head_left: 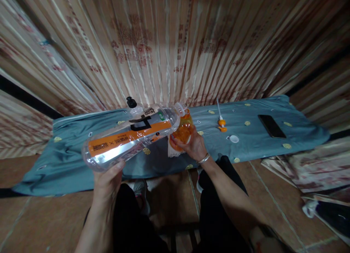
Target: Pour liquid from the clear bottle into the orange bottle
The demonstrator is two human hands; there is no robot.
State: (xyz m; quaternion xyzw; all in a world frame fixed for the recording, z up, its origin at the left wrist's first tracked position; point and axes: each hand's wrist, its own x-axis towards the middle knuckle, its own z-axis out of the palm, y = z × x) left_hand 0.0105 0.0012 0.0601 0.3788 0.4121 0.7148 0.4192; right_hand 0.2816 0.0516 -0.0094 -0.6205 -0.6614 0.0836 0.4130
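Note:
My left hand [108, 180] grips the base of a large clear plastic bottle [131, 136] with an orange and black label, tipped on its side. The bottle's mouth meets the top of a small orange container [182, 131] that my right hand [193, 145] holds above a blue cloth [68, 150]. A bracelet sits on my right wrist. A small white piece of cloth or paper hangs under the orange container.
On the blue cloth lie an orange-and-white pump nozzle [221, 122], a white cap [234, 138], a black phone [271, 126] and a black-topped bottle [131, 104] behind the big one. Striped curtain behind. Papers and a bag [322, 205] lie on the floor at right.

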